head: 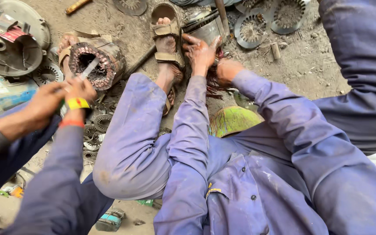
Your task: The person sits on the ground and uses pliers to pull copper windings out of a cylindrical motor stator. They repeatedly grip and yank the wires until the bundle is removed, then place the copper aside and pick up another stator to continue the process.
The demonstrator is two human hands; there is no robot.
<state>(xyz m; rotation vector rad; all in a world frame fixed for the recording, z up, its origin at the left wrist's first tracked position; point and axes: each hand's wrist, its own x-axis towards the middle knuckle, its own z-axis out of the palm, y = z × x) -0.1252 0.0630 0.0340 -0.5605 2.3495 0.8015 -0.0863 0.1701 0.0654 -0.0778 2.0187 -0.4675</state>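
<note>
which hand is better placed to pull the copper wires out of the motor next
Right. The right hand is already at the reddish wires and seems closed on them. The left hand lies spread on the motor, bracing it.

We count four hands: our left (200, 52) and right (227, 69), plus a co-worker's two (44, 102) (80, 90). Two stators, one wound (96, 63) and one under our hands (205, 26). Two sandalled feet (167, 41) (65, 45). Three finned discs up top (250, 29) (289, 15) (130, 6).
</note>
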